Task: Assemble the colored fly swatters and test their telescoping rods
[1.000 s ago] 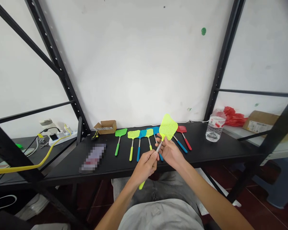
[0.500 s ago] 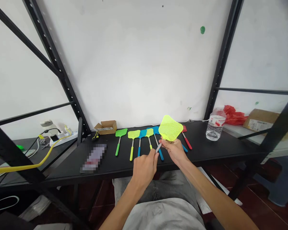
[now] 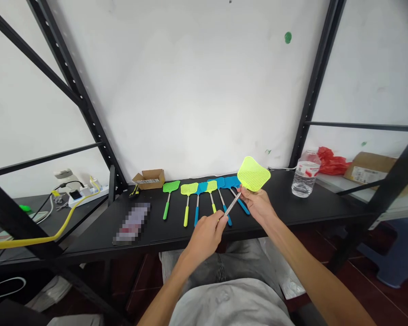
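Between my two hands is a yellow-green fly swatter [image 3: 254, 174] with a perforated head and a metal shaft, tilted up to the right above the shelf. My left hand [image 3: 206, 233] is wrapped round its handle end, which the fingers hide. My right hand [image 3: 256, 203] pinches the shaft just below the head. Behind and to the left, several more fly swatters lie in a row: a green one [image 3: 171, 186], yellow ones such as this yellow swatter [image 3: 189, 189], and blue ones such as this blue swatter [image 3: 231, 182]. Some of their heads overlap.
The black shelf [image 3: 275, 213] has upright posts at both sides. A water bottle [image 3: 305, 174] stands at its right. On the left are a small open cardboard box [image 3: 149, 179], a blurred-out flat object [image 3: 132, 223] and a power strip [image 3: 88, 194] with a yellow cable.
My right hand has moved up and right with the swatter's head, and more of the metal shaft shows between my hands. The red swatter seen earlier behind the head is now hidden.
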Available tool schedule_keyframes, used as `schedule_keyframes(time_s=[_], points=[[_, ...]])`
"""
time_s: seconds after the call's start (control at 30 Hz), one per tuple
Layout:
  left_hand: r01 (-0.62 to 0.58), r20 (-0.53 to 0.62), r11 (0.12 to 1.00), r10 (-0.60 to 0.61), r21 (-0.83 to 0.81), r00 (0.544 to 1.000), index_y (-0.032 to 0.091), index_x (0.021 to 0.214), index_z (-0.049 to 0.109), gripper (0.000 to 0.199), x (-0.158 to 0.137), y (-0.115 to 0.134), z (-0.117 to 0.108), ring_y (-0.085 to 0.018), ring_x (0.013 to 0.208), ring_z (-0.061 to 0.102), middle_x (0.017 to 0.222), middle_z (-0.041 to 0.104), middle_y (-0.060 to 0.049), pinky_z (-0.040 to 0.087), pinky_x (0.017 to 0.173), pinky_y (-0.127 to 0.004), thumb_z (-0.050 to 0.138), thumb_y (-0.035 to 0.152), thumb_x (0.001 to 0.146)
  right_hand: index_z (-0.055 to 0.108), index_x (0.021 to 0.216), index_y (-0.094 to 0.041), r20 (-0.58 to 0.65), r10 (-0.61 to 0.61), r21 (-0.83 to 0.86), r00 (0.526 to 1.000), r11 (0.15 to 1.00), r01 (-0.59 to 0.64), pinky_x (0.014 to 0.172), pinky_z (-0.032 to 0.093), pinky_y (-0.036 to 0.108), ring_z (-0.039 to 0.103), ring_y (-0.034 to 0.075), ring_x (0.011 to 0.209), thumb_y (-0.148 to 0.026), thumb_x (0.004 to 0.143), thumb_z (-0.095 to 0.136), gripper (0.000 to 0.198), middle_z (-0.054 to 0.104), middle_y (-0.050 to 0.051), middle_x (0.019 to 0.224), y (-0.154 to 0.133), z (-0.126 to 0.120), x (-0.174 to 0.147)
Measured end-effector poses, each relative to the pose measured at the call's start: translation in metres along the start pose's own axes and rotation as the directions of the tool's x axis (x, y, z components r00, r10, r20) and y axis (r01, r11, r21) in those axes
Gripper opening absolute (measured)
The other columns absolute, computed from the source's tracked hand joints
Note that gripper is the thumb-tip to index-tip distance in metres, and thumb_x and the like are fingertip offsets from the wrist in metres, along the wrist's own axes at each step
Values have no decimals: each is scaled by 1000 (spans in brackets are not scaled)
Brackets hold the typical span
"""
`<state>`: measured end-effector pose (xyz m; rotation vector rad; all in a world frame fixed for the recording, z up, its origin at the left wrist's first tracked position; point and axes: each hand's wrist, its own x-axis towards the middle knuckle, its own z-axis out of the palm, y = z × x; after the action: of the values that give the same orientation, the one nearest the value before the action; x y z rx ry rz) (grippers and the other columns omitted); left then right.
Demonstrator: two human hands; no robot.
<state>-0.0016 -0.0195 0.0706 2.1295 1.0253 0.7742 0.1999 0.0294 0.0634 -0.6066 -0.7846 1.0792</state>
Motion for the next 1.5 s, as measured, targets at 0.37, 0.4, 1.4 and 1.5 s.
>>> schedule_keyframes(time_s=[0.37, 0.4, 1.4, 1.5], points=[[103, 348, 928, 30, -359, 937, 22, 77, 38, 39, -4, -2, -18, -9, 38, 28, 43, 32, 9, 26, 44, -21, 28, 53, 98, 73, 79, -19, -78, -89, 44, 993, 995, 93, 62, 55, 17, 66, 10, 75, -23, 58, 90, 28, 70, 0, 84, -22, -25, 19], [121, 370, 908, 40, -401, 928, 22, 78, 38, 38, -4, -4, -19, -9, 37, 28, 42, 32, 10, 27, 43, -21, 29, 53, 97, 73, 80, -19, -81, -88, 47, 993, 995, 92, 62, 55, 17, 66, 10, 75, -23, 58, 90, 28, 70, 0, 85, -24, -27, 20], [-48, -10, 923, 48, -382, 999, 16, 93, 55, 36, 0, -7, 0, -9, 53, 28, 59, 31, 7, 25, 51, -20, 37, 48, 97, 74, 93, -19, 224, 160, -117, 961, 984, -136, 63, 53, 24, 67, 15, 77, -39, 71, 80, 30, 74, 7, 91, 7, 23, -27], [-57, -1, 941, 60, -332, 998, 17, 93, 54, 37, -2, -3, -4, -9, 53, 27, 59, 31, 7, 25, 52, -20, 34, 47, 98, 74, 92, -19, 249, 120, -152, 961, 985, -84, 66, 52, 25, 67, 16, 78, -32, 67, 84, 30, 73, 5, 87, 5, 20, -25]])
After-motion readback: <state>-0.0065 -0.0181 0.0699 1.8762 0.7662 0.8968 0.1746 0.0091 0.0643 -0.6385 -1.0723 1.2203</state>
